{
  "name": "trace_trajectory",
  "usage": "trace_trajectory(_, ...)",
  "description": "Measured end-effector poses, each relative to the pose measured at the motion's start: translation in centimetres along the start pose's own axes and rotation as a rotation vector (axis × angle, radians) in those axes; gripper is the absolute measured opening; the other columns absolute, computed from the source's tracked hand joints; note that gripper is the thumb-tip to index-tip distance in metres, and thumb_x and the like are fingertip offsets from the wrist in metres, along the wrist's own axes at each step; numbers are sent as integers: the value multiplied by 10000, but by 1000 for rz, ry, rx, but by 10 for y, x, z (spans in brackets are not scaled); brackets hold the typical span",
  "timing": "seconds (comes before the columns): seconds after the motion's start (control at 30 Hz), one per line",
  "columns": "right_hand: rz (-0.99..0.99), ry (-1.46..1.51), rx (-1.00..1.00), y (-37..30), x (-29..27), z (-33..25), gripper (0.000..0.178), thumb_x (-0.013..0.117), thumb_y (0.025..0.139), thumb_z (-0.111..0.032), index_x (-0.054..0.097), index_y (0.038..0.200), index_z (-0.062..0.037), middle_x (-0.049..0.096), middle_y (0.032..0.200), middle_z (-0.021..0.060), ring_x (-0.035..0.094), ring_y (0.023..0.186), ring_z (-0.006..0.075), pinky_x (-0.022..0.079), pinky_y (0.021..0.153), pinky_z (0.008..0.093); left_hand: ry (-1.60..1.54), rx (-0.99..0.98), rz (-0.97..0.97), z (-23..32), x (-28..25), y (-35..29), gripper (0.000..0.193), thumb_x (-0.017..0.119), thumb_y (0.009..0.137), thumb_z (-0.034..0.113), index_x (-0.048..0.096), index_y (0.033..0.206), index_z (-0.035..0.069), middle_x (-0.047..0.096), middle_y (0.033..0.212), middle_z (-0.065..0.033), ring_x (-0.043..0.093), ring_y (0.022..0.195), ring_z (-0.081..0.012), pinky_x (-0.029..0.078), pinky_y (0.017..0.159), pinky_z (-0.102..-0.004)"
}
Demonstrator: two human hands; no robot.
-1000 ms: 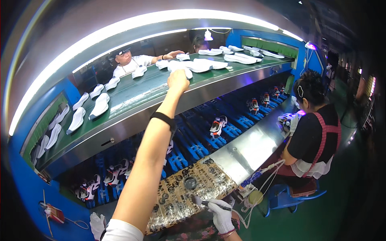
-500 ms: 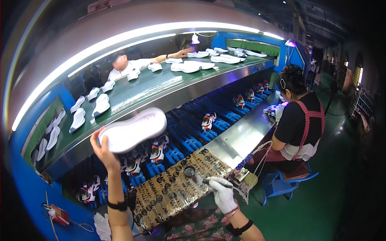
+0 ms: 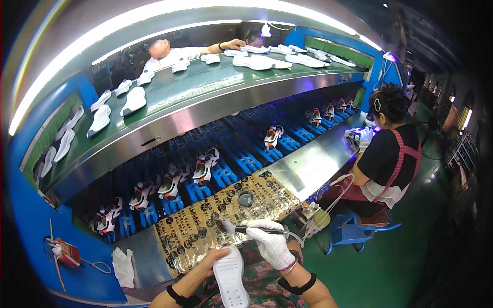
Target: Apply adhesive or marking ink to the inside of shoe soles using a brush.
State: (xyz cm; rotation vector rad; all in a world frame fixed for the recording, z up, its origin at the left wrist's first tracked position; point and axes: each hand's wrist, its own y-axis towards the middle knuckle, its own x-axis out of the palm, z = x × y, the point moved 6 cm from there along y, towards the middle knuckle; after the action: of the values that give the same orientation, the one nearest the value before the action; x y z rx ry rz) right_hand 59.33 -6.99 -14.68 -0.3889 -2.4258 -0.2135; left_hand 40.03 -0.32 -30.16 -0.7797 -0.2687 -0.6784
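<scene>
Close to my body, my bare left hand (image 3: 213,260) grips the edge of a white shoe sole (image 3: 230,280), which stands tilted with its ridged and dotted face showing. My right hand (image 3: 270,245), in a white knit glove, is closed round a flat brush (image 3: 242,229) with a dark handle. The brush's bristles point left, above the cardboard-covered bench and a short way beyond the sole, apart from it. On that bench (image 3: 192,238) sits a small dark round dish (image 3: 246,198), farther off than the brush.
Behind the bench, shoe uppers (image 3: 205,167) ride on a rack of blue holders. Above, white soles (image 3: 134,101) lie along a green conveyor belt (image 3: 179,88); a person reaches over its far side. A co-worker (image 3: 393,154) sits at right. A white glove (image 3: 123,268) lies lower left.
My left hand has brought the sole down from near the conveyor to in front of my body. My right hand has moved slightly left with the brush, away from the dish.
</scene>
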Motion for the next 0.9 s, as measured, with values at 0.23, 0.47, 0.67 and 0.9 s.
trace_trajectory(0.23,-17,-128,31,-4,5,-9,204,698,825,63,701,1028,37,717,1051,148,691,909,187,562,824,306,-502,-318,-510,-59,63,-57,985,186,901,790,308,1517,31,460,1392,-341,460,1253,-563,314,1119,-593)
trace_trajectory(0.47,-85,-497,-231,-2,14,-29,185,751,786,33,734,971,29,732,976,96,679,897,146,540,820,287,-587,-21,-294,10,98,-33,1005,216,825,881,502,1371,87,627,1039,-179,634,896,-367,500,858,-516)
trace_trajectory(0.67,-83,-681,-454,-7,35,-58,195,768,746,35,749,938,4,742,939,102,705,855,165,557,775,301,-713,246,-504,63,125,-40,1073,210,804,907,520,1325,21,645,1137,-186,658,993,-366,518,923,-514)
trace_trajectory(0.9,-224,-1045,-865,7,61,-72,296,743,732,36,731,1018,-39,722,1006,132,694,858,252,551,753,335,-571,449,-223,77,131,-37,994,174,889,825,345,1500,60,498,1441,-150,518,1293,-319,396,1105,-465)
